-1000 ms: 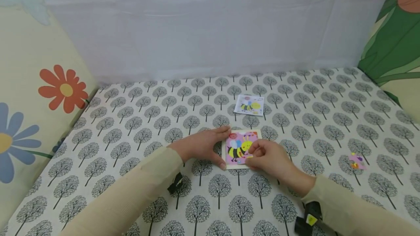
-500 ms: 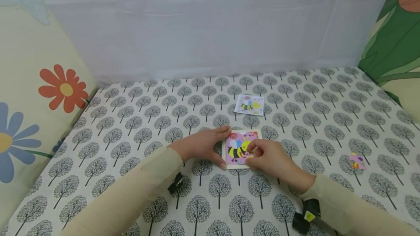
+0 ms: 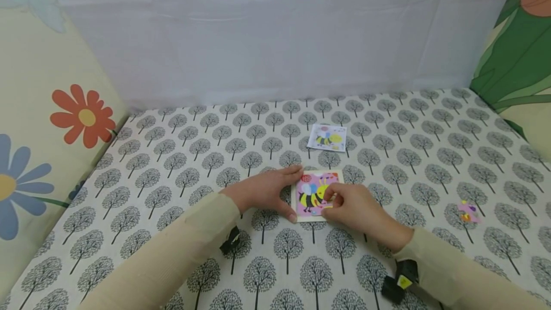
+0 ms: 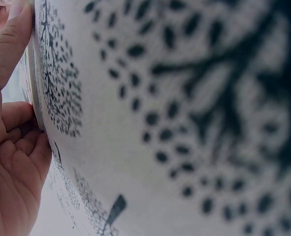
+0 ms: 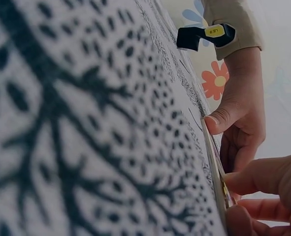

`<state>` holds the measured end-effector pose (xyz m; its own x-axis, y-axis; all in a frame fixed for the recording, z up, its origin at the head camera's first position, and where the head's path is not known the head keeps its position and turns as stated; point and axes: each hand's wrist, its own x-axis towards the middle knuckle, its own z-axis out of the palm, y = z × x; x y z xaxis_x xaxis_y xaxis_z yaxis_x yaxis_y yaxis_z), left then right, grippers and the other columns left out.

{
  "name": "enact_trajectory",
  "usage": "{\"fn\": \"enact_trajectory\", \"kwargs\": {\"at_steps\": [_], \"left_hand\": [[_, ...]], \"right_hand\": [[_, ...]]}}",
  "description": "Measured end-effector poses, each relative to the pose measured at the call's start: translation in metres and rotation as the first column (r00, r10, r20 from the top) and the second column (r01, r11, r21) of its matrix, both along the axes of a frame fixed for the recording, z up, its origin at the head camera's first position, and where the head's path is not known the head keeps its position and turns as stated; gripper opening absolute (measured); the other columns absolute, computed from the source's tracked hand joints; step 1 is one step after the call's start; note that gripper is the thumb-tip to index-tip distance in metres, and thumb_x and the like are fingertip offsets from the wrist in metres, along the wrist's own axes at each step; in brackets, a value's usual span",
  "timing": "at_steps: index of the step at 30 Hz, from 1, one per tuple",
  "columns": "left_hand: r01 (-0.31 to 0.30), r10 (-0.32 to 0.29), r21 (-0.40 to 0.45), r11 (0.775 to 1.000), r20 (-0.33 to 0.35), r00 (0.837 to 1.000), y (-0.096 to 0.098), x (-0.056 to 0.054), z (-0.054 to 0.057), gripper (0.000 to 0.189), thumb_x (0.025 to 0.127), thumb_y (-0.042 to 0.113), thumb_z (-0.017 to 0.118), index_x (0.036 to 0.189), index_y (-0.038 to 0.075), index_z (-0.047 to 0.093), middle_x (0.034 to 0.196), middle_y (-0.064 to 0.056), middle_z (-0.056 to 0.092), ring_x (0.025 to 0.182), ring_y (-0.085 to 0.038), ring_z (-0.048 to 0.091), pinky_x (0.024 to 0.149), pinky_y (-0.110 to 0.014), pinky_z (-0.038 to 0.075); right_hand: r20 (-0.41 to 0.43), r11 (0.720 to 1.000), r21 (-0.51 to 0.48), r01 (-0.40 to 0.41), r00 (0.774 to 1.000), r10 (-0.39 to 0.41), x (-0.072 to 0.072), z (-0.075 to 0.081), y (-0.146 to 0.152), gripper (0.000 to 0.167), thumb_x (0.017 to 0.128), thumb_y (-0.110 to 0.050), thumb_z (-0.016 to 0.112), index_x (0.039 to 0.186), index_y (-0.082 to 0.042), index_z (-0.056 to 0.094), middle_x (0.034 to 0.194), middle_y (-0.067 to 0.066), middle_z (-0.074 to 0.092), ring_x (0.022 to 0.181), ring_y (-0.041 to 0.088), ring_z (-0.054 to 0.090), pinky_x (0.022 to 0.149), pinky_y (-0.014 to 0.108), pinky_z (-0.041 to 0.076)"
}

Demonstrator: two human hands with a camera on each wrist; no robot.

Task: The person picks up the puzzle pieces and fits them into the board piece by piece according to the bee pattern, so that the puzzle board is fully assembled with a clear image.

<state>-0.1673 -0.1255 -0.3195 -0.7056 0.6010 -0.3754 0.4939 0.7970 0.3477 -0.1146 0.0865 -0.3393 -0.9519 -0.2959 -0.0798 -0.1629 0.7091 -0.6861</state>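
In the head view, a square bee picture (image 3: 307, 201) with a pink ground and pale border lies flat on the cloth. My left hand (image 3: 268, 190) holds its left edge, thumb at the lower corner and fingers at the upper one. Over the picture's right side, my right hand (image 3: 355, 208) has its thumb and index finger bent together, pinching a small sticker that they mostly hide. A bit of yellow (image 5: 226, 189) shows by those fingertips in the right wrist view. The left wrist view shows the left thumb and curled fingers at the picture's edge.
Behind the picture lies a paler printed bee card (image 3: 328, 138). Off to the right is a small pink piece of sticker sheet (image 3: 468, 212) with yellow and purple bits. The tree-print cloth (image 3: 172, 214) covers the table up to a white backdrop (image 3: 275, 37).
The right wrist and its sleeve have shifted slightly to the left, with the fingertips staying at the same part of the picture. The left hand has not moved.
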Motion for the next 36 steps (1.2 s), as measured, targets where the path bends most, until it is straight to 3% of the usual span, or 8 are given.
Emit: {"fn": "enact_trajectory", "kwargs": {"at_steps": [9,16,23,26,28,31,36], "left_hand": [[-0.001,0.001,-0.003,1.0,-0.003,1.0,0.0003,0.0005,0.0004,0.107,0.066,0.051,0.076,0.148,0.016,0.017,0.156,0.004,0.007,0.14,-0.026,0.02,0.114,-0.041,0.019],[-0.01,0.01,-0.016,1.0,-0.002,1.0,0.0007,-0.0005,-0.001,0.108,0.066,0.052,0.076,0.148,0.018,0.016,0.155,0.006,0.005,0.14,-0.024,0.019,0.114,-0.04,0.018],[-0.002,0.002,-0.008,1.0,0.004,1.0,0.0003,0.0,0.0008,0.107,0.066,0.051,0.076,0.148,0.017,0.017,0.156,0.004,0.006,0.14,-0.026,0.019,0.114,-0.042,0.018],[0.003,-0.003,-0.009,1.0,0.004,1.0,0.0,0.0005,0.0016,0.107,0.066,0.051,0.076,0.148,0.017,0.017,0.156,0.004,0.006,0.14,-0.026,0.019,0.114,-0.042,0.018],[0.006,-0.006,-0.009,1.0,0.001,1.0,0.0,0.0007,0.0019,0.107,0.067,0.051,0.076,0.148,0.016,0.017,0.156,0.004,0.007,0.14,-0.026,0.019,0.114,-0.042,0.018],[0.008,-0.008,-0.007,1.0,-0.002,1.0,0.0,0.0009,0.0019,0.106,0.067,0.051,0.075,0.148,0.016,0.017,0.156,0.003,0.007,0.14,-0.027,0.02,0.114,-0.042,0.018],[0.007,-0.007,0.001,1.0,0.001,1.0,-0.0003,0.0013,0.002,0.106,0.067,0.05,0.076,0.148,0.015,0.018,0.156,0.003,0.007,0.14,-0.027,0.019,0.114,-0.042,0.018]], "right_hand": [[0.008,0.999,0.038,-0.015,1.0,0.014,-0.0022,0.0003,-0.0003,0.015,0.072,-0.017,0.073,0.083,-0.015,0.063,0.06,-0.003,0.053,0.052,0.012,0.046,0.05,0.025,0.039],[-0.076,0.995,0.05,-0.09,0.993,0.093,-0.0018,-0.002,0.0006,0.005,0.077,-0.017,0.07,0.076,-0.015,0.065,0.062,-0.008,0.057,0.057,0.007,0.049,0.055,0.023,0.044],[-0.134,0.99,0.071,-0.122,0.982,0.13,-0.001,-0.0019,-0.001,0.01,0.078,-0.017,0.071,0.072,-0.015,0.064,0.061,-0.009,0.056,0.055,0.005,0.048,0.053,0.02,0.043],[-0.138,0.989,0.074,-0.126,0.981,0.135,-0.0013,-0.001,-0.0024,0.005,0.078,-0.015,0.071,0.08,-0.012,0.067,0.061,-0.008,0.055,0.055,0.005,0.047,0.052,0.02,0.042],[-0.13,0.987,0.075,-0.143,0.98,0.152,-0.0019,-0.0005,-0.0031,0.011,0.078,-0.013,0.07,0.089,-0.01,0.07,0.063,-0.007,0.057,0.055,0.006,0.047,0.052,0.021,0.042],[-0.123,0.979,0.091,-0.181,0.974,0.192,-0.0029,-0.0003,-0.0038,0.022,0.08,-0.011,0.068,0.101,-0.011,0.071,0.077,-0.001,0.067,0.067,0.01,0.057,0.062,0.025,0.049],[-0.123,0.96,0.134,-0.248,0.957,0.264,-0.0058,0.0008,-0.0043,0.021,0.081,-0.01,0.068,0.102,-0.011,0.072,0.099,0.005,0.071,0.093,0.02,0.064,0.084,0.037,0.052]]}}
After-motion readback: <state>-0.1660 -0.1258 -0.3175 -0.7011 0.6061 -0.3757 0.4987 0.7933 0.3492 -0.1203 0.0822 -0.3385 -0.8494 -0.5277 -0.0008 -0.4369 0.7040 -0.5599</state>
